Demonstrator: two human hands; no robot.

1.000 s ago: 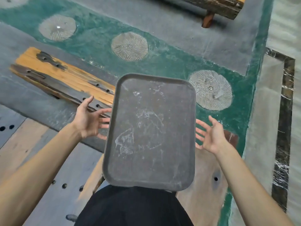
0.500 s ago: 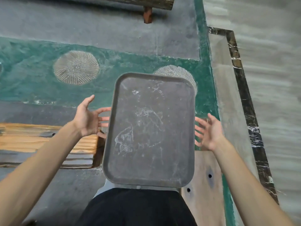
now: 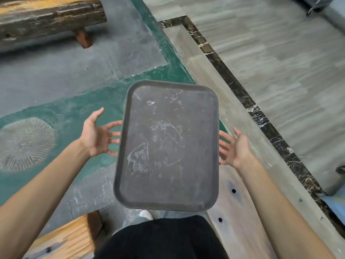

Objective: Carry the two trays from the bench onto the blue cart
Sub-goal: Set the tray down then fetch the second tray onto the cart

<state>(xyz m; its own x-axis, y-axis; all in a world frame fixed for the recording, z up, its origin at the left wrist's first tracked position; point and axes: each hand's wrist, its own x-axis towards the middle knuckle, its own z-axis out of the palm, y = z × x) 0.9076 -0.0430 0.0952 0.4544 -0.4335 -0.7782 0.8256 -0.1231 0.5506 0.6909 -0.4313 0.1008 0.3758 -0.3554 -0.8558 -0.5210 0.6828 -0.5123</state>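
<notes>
A: What is changing as the person is turning?

B: The wooden desk (image 3: pixel 61 238) is now sliding off at 7 o'clock, and pale tiled floor (image 3: pixel 280 62) is swinging in at 1 o'clock, so the carry is under way, I judge.

A: And the hands?

B: The left hand (image 3: pixel 97 135) and right hand (image 3: pixel 237 148) are spreading wide, fingers passing under the long sides of the grey tray (image 3: pixel 168 146), which is riding level at centre. Whether it is one tray or two stacked, I cannot tell.

A: Room ahead?

B: A second bench (image 3: pixel 46 21) is sitting far off at 11 o'clock; a bluish edge (image 3: pixel 336 204), possibly the cart, is showing at 4 o'clock.
</notes>
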